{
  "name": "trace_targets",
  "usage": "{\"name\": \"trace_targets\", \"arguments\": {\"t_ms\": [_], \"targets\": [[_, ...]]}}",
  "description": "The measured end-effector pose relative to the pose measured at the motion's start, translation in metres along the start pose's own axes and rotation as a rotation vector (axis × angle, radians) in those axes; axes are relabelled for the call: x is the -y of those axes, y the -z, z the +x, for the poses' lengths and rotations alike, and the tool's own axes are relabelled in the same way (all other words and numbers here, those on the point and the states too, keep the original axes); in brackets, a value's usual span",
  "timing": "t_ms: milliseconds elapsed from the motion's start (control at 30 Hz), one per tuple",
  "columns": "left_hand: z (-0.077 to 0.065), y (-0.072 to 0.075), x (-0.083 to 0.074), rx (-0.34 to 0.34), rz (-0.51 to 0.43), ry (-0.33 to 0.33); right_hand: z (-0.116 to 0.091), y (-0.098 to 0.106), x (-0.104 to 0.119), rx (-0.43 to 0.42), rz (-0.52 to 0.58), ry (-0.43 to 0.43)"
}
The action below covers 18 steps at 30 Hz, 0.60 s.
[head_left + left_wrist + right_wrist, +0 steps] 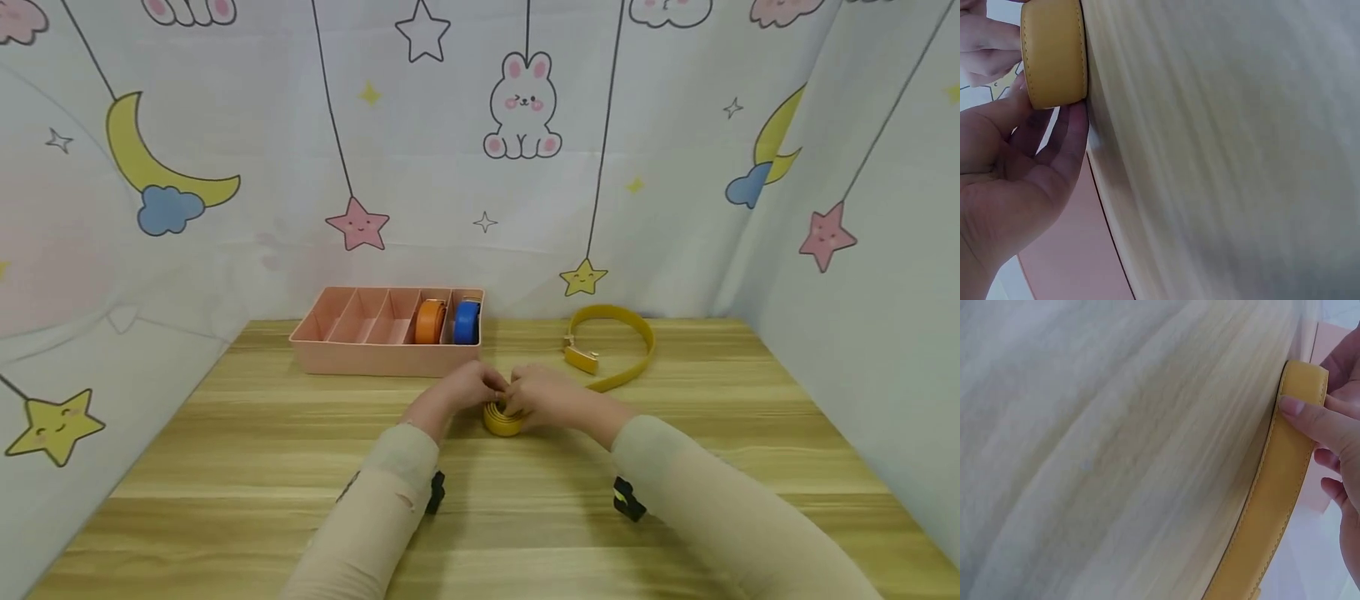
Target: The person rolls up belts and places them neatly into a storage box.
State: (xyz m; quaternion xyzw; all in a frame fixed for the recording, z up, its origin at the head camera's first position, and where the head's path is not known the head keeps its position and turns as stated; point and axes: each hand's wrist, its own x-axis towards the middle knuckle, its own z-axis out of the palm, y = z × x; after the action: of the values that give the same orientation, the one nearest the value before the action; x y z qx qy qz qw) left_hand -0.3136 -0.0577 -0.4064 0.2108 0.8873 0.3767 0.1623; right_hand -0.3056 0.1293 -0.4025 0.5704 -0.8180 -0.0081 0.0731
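A yellow belt (pixel 502 425) stands on its edge on the table, partly wound into a coil. Its unrolled length curves to the back right and ends in a gold-toned buckle (pixel 582 357). My left hand (pixel 467 387) holds the coil from its left side, thumb and fingers at the rolled strap in the left wrist view. From the right, my right hand (pixel 546 395) grips the coil. In the right wrist view its thumb (pixel 1310 419) presses the outer face of the stitched strap where it meets the coil. Some fingertips are hidden inside the roll.
Behind my left hand stands a pink divided box (pixel 382 358). Its two rightmost compartments hold a rolled orange belt (pixel 430 322) and a rolled blue belt (pixel 466 322). A patterned curtain (pixel 450 175) hangs at the back of the wood-grain table (pixel 517 533).
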Motion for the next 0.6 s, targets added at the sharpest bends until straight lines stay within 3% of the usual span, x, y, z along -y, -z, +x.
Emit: {"name": "trace_targets", "arguments": {"t_ms": [267,433,600], "targets": [[0.002,-0.007,0.0,-0.139,-0.056,0.109,0.006,0.0,0.004,0.079,0.05,-0.12],[0.0,-0.01,-0.005,-0.181,-0.052,0.161,0.008,-0.005,0.005,0.054,0.083,-0.18],[-0.001,-0.013,-0.01,-0.198,-0.001,0.184,0.01,-0.008,0.01,0.02,0.171,-0.314]]}}
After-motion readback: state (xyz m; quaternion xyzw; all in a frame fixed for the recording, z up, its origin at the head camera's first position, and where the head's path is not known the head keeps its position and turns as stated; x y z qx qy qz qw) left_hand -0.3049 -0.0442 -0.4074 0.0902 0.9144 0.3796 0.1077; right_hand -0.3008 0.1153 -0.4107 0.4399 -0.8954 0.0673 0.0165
